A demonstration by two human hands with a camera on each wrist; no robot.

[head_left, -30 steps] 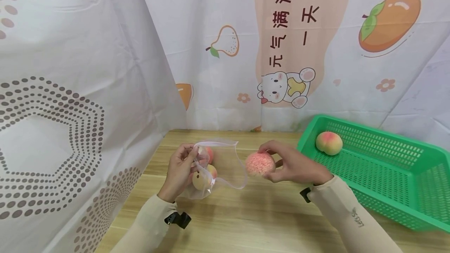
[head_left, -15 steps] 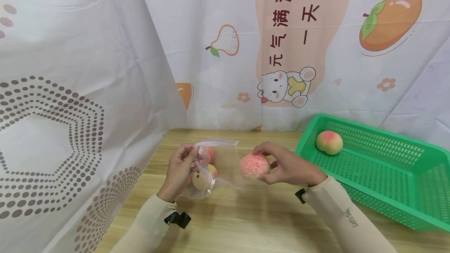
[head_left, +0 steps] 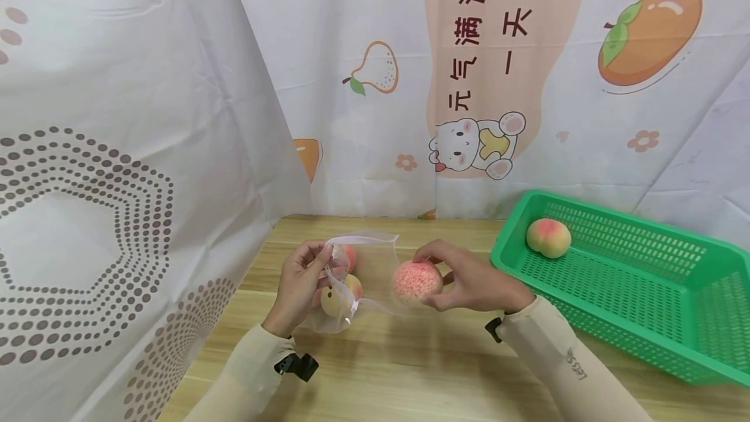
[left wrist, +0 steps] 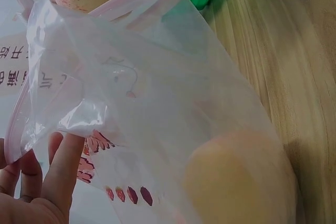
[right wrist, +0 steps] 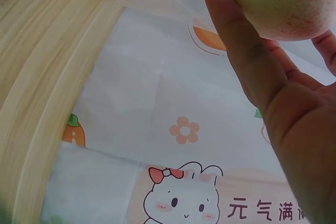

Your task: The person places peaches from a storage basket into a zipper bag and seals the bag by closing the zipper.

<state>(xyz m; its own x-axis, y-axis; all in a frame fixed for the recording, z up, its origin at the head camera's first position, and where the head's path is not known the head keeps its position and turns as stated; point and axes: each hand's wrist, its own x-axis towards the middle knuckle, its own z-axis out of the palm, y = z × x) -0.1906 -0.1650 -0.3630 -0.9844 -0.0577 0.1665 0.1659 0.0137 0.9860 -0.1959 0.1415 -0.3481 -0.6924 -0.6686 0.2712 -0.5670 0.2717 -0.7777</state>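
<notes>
My left hand pinches the rim of a clear zip bag, whose pinkish zip edge hangs apart toward the right. Inside the bag lie peaches, one yellowish peach low down and a redder one behind the fingers. My right hand grips a pink speckled peach between thumb and fingers, right at the bag's mouth. In the right wrist view this held peach shows its pale green-yellow side. The left wrist view has it just beyond the bag's zip edge.
A green plastic basket stands at the right with a single peach in its far left corner. The wooden table meets a printed cloth at the back and another cloth on the left.
My right hand has carried the pink peach leftward to the bag's mouth. The left hand and bag have stayed nearly still.
</notes>
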